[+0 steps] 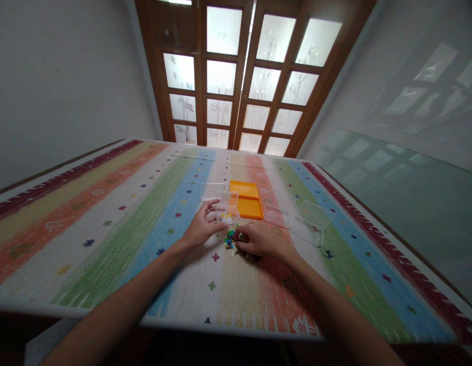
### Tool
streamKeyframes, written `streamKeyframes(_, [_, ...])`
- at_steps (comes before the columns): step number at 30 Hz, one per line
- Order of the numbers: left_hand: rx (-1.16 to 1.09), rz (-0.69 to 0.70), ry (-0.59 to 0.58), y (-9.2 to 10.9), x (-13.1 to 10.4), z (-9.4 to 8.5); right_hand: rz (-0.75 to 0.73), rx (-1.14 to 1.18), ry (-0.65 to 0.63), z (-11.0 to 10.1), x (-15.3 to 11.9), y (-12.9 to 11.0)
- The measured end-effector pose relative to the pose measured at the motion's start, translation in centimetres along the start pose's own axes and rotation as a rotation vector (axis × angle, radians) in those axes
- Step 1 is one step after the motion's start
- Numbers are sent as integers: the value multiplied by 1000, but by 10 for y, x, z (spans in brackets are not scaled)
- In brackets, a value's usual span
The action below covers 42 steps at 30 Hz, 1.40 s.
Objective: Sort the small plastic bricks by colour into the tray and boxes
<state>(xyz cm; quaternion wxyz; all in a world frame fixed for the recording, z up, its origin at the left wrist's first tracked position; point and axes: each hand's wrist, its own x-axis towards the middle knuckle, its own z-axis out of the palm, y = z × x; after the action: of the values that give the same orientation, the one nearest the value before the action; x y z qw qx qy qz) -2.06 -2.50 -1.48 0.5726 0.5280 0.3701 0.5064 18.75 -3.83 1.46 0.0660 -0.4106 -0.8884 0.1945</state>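
Right hand: fingertips drawn together at the pile of small coloured pieces; from where I stand, I cannot tell what they grip, and the hand hides the pile's 3 o'clock side. Left hand: fingers parted, curved at a clear plastic box at 12 o'clock, contact unclear. Rectangular orange case: open at 1 o'clock on the cloth-covered worktop

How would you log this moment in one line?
left hand: at clear box, yellow pieces visible | right hand: fingertips at multicoloured pieces | orange case: open, beyond hands
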Motion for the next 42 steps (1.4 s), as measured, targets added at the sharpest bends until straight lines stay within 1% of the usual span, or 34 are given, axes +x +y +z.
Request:
streamKeyframes(6, [15, -3, -3, 2, 0, 0, -54, 41, -13, 1, 1, -3])
streamKeyframes(16, [17, -1, -10, 3, -1, 1, -44, 54, -39, 4, 1, -1])
streamKeyframes(22, [34, 11, -10, 2, 0, 0, -33, 47, -32, 7, 1, -2])
streamKeyframes(28, [13, 10, -16, 1, 0, -1, -51, 73, -40, 3, -1, -1])
streamKeyframes(33, [10, 19, 11, 2, -1, 1, 1, 1, 24, -1, -3, 2])
streamKeyframes(42, [19, -1, 10, 4, -2, 2, 22, -99, 18, 3, -2, -1])
